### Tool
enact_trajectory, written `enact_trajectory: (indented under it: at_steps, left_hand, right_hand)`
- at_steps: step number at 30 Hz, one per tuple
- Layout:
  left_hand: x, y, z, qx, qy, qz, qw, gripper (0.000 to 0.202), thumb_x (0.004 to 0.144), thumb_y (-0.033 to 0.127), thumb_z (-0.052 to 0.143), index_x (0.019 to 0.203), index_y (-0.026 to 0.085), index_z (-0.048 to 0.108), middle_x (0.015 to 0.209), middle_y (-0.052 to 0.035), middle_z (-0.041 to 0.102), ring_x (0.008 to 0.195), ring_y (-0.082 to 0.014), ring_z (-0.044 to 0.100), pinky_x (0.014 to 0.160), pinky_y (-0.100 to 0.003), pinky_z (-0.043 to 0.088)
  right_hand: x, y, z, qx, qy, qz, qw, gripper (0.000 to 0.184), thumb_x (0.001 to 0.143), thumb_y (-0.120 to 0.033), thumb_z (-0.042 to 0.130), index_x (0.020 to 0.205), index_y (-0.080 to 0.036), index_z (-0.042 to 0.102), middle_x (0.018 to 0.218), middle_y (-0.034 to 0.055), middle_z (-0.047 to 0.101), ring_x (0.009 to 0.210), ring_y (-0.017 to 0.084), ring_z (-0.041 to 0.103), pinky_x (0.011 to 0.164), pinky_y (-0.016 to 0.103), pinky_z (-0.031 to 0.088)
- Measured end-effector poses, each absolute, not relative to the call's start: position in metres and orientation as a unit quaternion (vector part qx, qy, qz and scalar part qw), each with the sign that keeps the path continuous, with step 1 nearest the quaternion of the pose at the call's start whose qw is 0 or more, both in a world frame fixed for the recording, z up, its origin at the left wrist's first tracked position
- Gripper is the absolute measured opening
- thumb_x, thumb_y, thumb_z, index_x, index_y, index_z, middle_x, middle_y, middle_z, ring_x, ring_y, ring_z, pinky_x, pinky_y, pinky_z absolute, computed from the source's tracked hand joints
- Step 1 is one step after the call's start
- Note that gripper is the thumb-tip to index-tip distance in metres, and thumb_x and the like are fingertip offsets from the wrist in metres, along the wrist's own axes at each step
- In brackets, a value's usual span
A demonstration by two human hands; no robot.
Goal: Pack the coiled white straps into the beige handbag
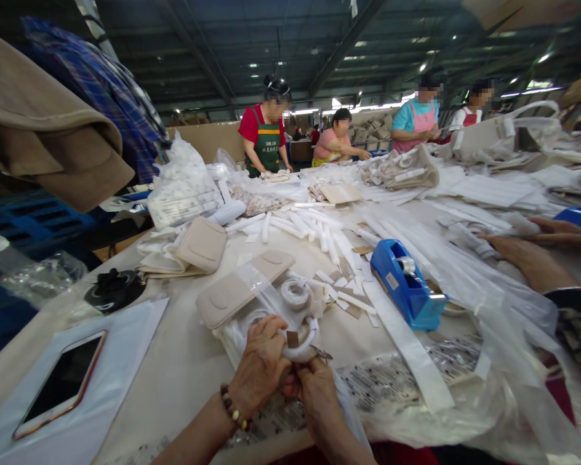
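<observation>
In the head view, near centre, the left hand (257,361) grasps a curved white tube (312,332) beside the beige bag (242,290); whether the right hand (317,387) grips anything, I cannot tell. The metal tool (323,354) could slip and nick the tube.

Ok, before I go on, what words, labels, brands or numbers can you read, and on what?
"OMLUN": on the green apron; the line of characters under it is too blurred to read.
White label on the blue tape dispenser: too small to read.
Printed clear plastic on the table: marks too blurred to read.
</observation>
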State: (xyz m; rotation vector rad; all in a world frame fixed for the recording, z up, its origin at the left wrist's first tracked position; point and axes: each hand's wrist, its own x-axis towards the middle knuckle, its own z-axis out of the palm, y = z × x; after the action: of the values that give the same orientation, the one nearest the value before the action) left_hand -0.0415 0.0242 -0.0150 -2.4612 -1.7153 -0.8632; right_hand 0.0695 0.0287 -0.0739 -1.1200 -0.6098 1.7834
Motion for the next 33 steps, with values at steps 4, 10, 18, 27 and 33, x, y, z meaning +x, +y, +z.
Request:
enact_trajectory:
  at_steps: [4,10,18,27,33]
  left_hand:
    - [-0.039,0.025,-0.006,-0.772,-0.576,-0.268,-0.012,0.058,0.058,0.005,0.045,0.116,0.012,0.047,0.126,-0.0156,0.048,0.117,-0.0272,0.042,0.095,-0.044,0.036]
    - [-0.033,0.029,0.013,-0.769,-0.598,-0.194,-0.117,0.031,0.057,0.002,0.048,0.081,0.019,0.057,0.093,-0.0024,0.064,0.104,-0.0228,0.05,0.086,-0.041,0.031]
    - [-0.031,0.032,0.013,-0.773,-0.598,-0.176,-0.12,0.027,0.058,0.002,0.052,0.077,0.019,0.06,0.082,-0.0007,0.064,0.094,-0.0212,0.052,0.081,-0.039,0.027]
    - [-0.033,0.03,0.01,-0.802,-0.563,-0.176,-0.089,0.022,0.064,-0.001,0.052,0.073,0.018,0.057,0.078,0.0007,0.063,0.093,-0.0205,0.051,0.078,-0.037,0.028]
    - [-0.035,0.03,0.004,-0.81,-0.555,-0.18,-0.06,0.023,0.062,-0.003,0.053,0.073,0.017,0.054,0.077,-0.0002,0.061,0.093,-0.0209,0.053,0.077,-0.037,0.031]
  right_hand:
    - [0.07,0.029,-0.074,-0.457,-0.259,0.722,0.45,0.015,0.058,-0.034,0.062,0.066,-0.021,0.059,0.05,-0.0016,0.054,0.042,0.013,0.047,0.044,0.027,0.042]
    - [0.071,0.027,-0.071,-0.463,-0.278,0.72,0.436,0.013,0.063,-0.032,0.06,0.069,-0.021,0.059,0.049,-0.0011,0.054,0.044,0.014,0.05,0.046,0.027,0.043]
    - [0.071,0.027,-0.072,-0.465,-0.275,0.721,0.434,0.019,0.058,-0.038,0.061,0.066,-0.021,0.056,0.048,-0.0015,0.054,0.042,0.015,0.049,0.044,0.028,0.043]
    - [0.07,0.026,-0.069,-0.472,-0.25,0.711,0.458,0.019,0.05,-0.036,0.063,0.06,-0.022,0.055,0.047,-0.0008,0.057,0.04,0.015,0.05,0.045,0.03,0.044]
    - [0.069,0.027,-0.069,-0.473,-0.248,0.71,0.46,0.016,0.05,-0.032,0.063,0.059,-0.021,0.059,0.05,0.0009,0.061,0.042,0.017,0.054,0.045,0.031,0.045]
